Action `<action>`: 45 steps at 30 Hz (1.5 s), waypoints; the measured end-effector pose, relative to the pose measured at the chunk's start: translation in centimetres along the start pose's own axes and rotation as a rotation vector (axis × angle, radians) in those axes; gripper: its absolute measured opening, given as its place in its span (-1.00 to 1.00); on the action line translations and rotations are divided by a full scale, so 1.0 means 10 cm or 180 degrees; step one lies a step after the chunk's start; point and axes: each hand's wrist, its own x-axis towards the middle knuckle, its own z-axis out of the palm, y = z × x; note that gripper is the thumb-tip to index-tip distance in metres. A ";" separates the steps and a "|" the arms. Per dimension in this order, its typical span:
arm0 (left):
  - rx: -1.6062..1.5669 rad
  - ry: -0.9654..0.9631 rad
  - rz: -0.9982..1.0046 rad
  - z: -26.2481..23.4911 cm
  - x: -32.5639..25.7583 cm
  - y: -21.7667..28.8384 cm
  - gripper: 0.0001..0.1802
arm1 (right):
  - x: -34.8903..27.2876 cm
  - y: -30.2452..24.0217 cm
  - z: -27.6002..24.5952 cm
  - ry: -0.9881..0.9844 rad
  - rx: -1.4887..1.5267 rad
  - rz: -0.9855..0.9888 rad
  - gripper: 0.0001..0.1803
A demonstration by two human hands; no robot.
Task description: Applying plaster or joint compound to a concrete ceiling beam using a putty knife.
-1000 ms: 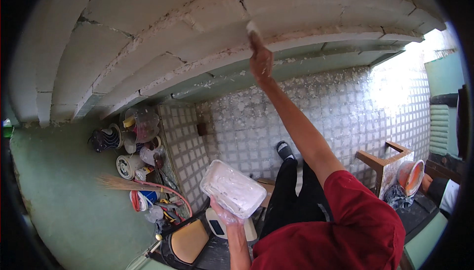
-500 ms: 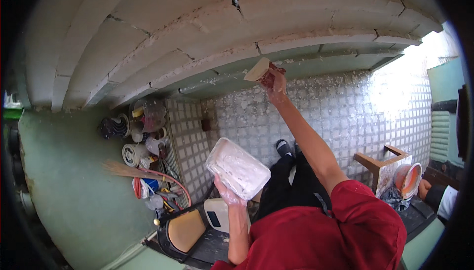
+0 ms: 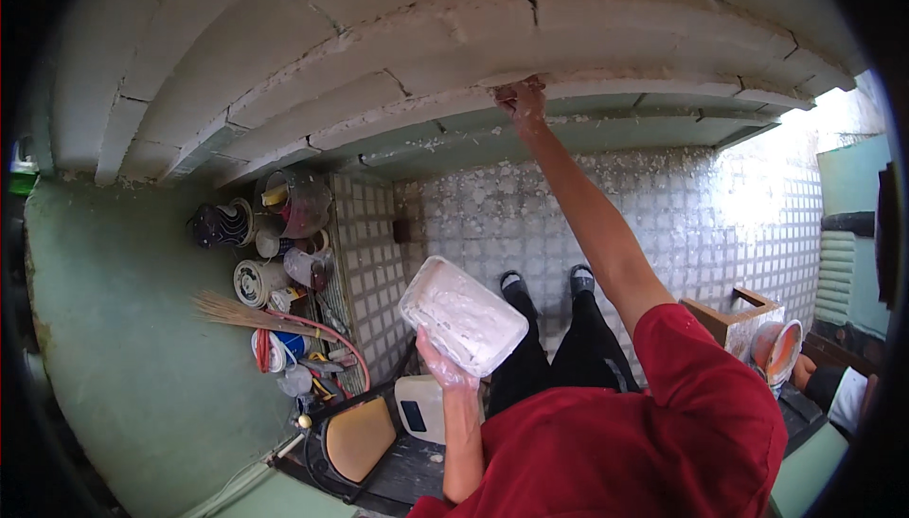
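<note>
A white rectangular tub [image 3: 505,352] with white paste [image 3: 461,314] in it rests on my left hand [image 3: 445,363], whose fingers are curled under and around its near side. My right arm is stretched forward and up. In my right hand [image 3: 525,111] is a wide putty knife [image 3: 511,92] with a reddish-brown grip. Its blade is against the pale, ridged wall [image 3: 426,106], at the edge of a long ledge; most of the blade is hard to make out. White smears coat both hands.
The tiled floor [image 3: 606,187] is spattered white. At left are a bucket [image 3: 256,283], a straw broom [image 3: 251,314] and a pink hose [image 3: 355,357]. A tan-backed chair [image 3: 360,437] stands nearby. At right are a wooden stool [image 3: 724,319], an orange-lined bucket [image 3: 781,352] and another person's hand [image 3: 805,371].
My right hand has moved up to the wall and put the putty knife's blade against the ledge. The tub stays in my left hand. My feet now stand apart.
</note>
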 end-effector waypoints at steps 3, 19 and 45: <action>-0.0026 0.0082 0.0055 -0.14 0.11 0.30 -0.23 | 0.23 0.20 0.27 0.0573 -0.0189 -0.0039 -0.87; 0.0161 -0.0005 0.0005 -0.41 0.53 0.66 -0.23 | -0.42 -0.37 0.64 0.0842 -0.0414 -0.0180 -0.94; -0.0136 0.0168 -0.0061 -0.32 0.35 0.45 -0.26 | 0.13 0.09 0.64 0.1089 -0.0060 -0.0072 -0.80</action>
